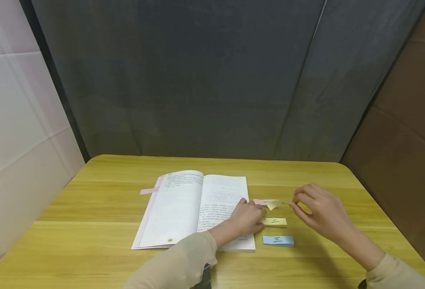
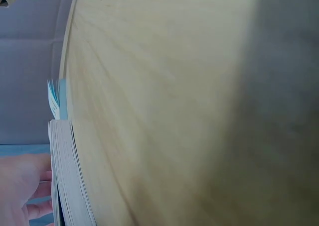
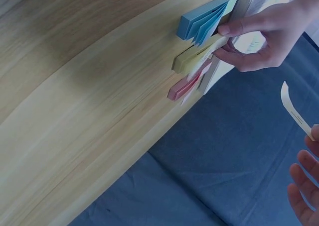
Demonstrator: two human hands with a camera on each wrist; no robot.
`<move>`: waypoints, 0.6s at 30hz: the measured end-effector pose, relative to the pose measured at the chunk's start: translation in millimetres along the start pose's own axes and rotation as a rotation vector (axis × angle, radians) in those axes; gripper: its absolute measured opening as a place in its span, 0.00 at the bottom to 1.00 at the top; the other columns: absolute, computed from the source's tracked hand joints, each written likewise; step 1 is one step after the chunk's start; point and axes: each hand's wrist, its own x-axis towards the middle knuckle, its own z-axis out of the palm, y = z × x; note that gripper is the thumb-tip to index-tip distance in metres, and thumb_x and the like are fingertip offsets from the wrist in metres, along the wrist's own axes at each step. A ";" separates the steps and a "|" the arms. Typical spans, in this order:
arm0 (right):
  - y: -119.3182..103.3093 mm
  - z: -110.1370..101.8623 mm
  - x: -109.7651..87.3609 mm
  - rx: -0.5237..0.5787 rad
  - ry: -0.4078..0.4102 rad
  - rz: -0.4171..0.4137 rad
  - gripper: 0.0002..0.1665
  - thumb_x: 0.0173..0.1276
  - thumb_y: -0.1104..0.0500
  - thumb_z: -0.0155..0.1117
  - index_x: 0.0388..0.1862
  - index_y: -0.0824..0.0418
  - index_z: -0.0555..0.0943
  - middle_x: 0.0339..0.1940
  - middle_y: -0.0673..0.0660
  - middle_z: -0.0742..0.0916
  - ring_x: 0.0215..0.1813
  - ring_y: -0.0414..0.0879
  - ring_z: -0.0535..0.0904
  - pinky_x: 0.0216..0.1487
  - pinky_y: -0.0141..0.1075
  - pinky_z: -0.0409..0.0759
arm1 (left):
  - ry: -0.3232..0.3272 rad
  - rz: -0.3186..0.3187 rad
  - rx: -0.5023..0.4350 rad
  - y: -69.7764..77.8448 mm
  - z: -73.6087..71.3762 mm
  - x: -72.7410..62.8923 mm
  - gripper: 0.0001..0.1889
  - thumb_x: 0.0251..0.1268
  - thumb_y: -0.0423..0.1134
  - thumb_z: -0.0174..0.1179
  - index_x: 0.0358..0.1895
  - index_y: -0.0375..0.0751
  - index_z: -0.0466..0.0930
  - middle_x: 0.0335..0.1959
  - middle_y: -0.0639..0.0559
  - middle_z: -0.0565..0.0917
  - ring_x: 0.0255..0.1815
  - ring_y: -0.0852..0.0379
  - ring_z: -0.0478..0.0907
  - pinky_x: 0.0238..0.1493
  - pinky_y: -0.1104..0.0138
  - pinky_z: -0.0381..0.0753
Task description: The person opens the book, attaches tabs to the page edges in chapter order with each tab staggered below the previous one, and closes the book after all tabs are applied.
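Note:
My right hand (image 1: 322, 210) is raised over the table, right of an open book (image 1: 174, 216). Between thumb and fingertip it pinches a single yellow sticky note (image 3: 294, 111), which has short dark marks and a curled free end. My left hand (image 1: 246, 218) lies across the book's right page. Its thumb and fingers pinch the near end of a yellow sticky note pad (image 3: 192, 59) marked with two strokes. A pink sticky note pad (image 3: 182, 89) lies beyond the yellow one. Closer to me is a blue sticky note pad (image 1: 278, 241) with three strokes, its sheets fanned in the right wrist view.
A pink tab (image 1: 148, 191) sticks out from the book's left edge. The wooden table (image 1: 90, 224) carries everything. A dark partition (image 1: 198, 80) rises behind it, with a pale panel (image 1: 21, 100) at left and a brown one (image 1: 407, 128) at right.

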 end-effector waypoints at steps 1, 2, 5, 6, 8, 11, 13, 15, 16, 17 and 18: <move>-0.1 0.4 -0.1 0.004 0.002 -0.001 0.20 0.65 0.47 0.46 0.22 0.55 0.78 0.29 0.49 0.79 0.30 0.42 0.74 0.22 0.36 0.72 | -0.002 0.000 -0.001 -0.1 0.1 -0.3 0.11 0.50 0.53 0.59 0.34 0.55 0.79 0.30 0.64 0.77 0.30 0.64 0.71 0.32 0.70 0.62; -0.2 0.7 -0.2 0.003 0.002 -0.001 0.20 0.65 0.47 0.46 0.22 0.54 0.78 0.29 0.49 0.79 0.30 0.42 0.74 0.21 0.35 0.72 | -0.005 -0.001 -0.004 -0.4 0.0 -0.8 0.11 0.50 0.53 0.59 0.36 0.56 0.79 0.32 0.64 0.77 0.31 0.64 0.71 0.32 0.69 0.63; -0.4 1.8 -0.2 0.011 0.007 -0.001 0.20 0.65 0.47 0.46 0.22 0.54 0.78 0.29 0.49 0.79 0.30 0.42 0.74 0.22 0.36 0.72 | -0.008 -0.004 -0.020 -2.1 -2.7 -3.9 0.12 0.50 0.52 0.59 0.39 0.56 0.79 0.34 0.63 0.77 0.33 0.63 0.71 0.33 0.69 0.64; -0.5 2.2 -0.1 0.013 0.008 -0.001 0.20 0.65 0.47 0.46 0.22 0.54 0.78 0.29 0.49 0.79 0.30 0.42 0.74 0.22 0.36 0.72 | -0.005 -0.005 -0.028 -3.1 -4.0 -5.3 0.13 0.50 0.51 0.59 0.40 0.55 0.78 0.35 0.63 0.77 0.33 0.63 0.71 0.34 0.69 0.64; -0.6 2.7 0.1 0.013 0.007 0.002 0.19 0.65 0.47 0.46 0.22 0.54 0.78 0.29 0.48 0.79 0.30 0.42 0.74 0.22 0.36 0.72 | 0.004 -0.005 -0.049 -5.7 -7.4 -8.8 0.13 0.50 0.51 0.60 0.41 0.55 0.78 0.34 0.63 0.76 0.33 0.63 0.70 0.34 0.69 0.65; -0.8 3.4 0.4 0.018 0.008 0.001 0.19 0.65 0.47 0.47 0.23 0.54 0.78 0.29 0.49 0.80 0.30 0.42 0.74 0.21 0.36 0.72 | 0.022 -0.008 -0.084 -11.0 -13.5 -14.7 0.15 0.50 0.50 0.60 0.42 0.53 0.78 0.34 0.62 0.77 0.32 0.63 0.69 0.36 0.68 0.66; -0.9 3.9 0.9 0.016 0.008 0.003 0.19 0.65 0.47 0.47 0.22 0.54 0.78 0.29 0.49 0.80 0.30 0.42 0.74 0.21 0.35 0.72 | 0.032 -0.010 -0.104 -15.2 -17.6 -19.0 0.15 0.51 0.49 0.60 0.44 0.52 0.78 0.36 0.61 0.77 0.33 0.62 0.70 0.37 0.67 0.67; -0.8 4.5 1.6 0.016 0.007 0.008 0.19 0.64 0.47 0.47 0.22 0.55 0.78 0.29 0.49 0.80 0.30 0.43 0.74 0.21 0.35 0.72 | 0.044 -0.013 -0.112 -20.1 -23.0 -23.6 0.15 0.52 0.49 0.59 0.44 0.52 0.78 0.37 0.60 0.78 0.35 0.62 0.71 0.39 0.66 0.67; -0.7 4.8 2.2 0.017 0.011 0.010 0.18 0.64 0.47 0.48 0.22 0.55 0.78 0.29 0.49 0.80 0.30 0.43 0.74 0.21 0.35 0.72 | 0.053 -0.013 -0.115 -22.6 -25.9 -26.2 0.16 0.52 0.49 0.59 0.45 0.52 0.78 0.38 0.60 0.78 0.35 0.61 0.71 0.39 0.66 0.67; -0.5 5.3 2.8 0.014 0.010 0.015 0.18 0.64 0.47 0.48 0.22 0.55 0.78 0.29 0.49 0.80 0.31 0.43 0.74 0.21 0.35 0.72 | 0.061 -0.015 -0.119 -25.2 -28.7 -28.8 0.15 0.52 0.49 0.59 0.44 0.52 0.78 0.38 0.60 0.78 0.36 0.61 0.71 0.39 0.66 0.67; -0.3 5.9 3.4 0.015 0.011 0.019 0.18 0.63 0.47 0.49 0.22 0.55 0.78 0.29 0.49 0.80 0.31 0.43 0.74 0.21 0.36 0.72 | 0.072 -0.016 -0.120 -27.9 -31.7 -31.7 0.15 0.52 0.49 0.59 0.44 0.52 0.79 0.38 0.59 0.78 0.36 0.61 0.71 0.39 0.66 0.67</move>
